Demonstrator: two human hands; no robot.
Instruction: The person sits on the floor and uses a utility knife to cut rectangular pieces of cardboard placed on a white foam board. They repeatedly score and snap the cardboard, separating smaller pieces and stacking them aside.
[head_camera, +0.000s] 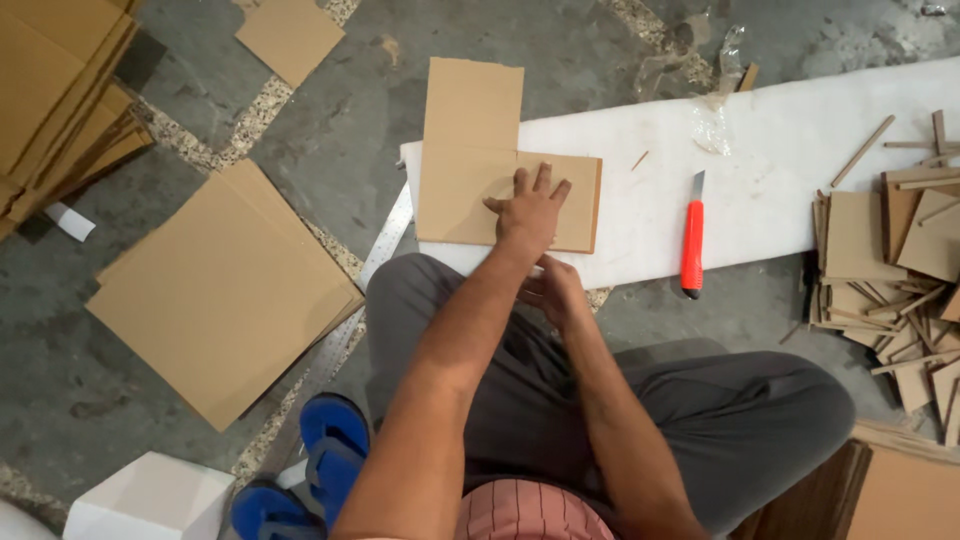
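While the open left hand (530, 208) presses the cardboard piece (470, 160), the right hand (553, 290), state unclear, hovers nearer.

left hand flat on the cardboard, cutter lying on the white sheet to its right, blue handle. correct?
One thing is off: the cutter has a red handle, not blue. The head view shows it. The rest holds: the left hand lies flat on the cardboard, and the cutter lies on the white sheet to its right.
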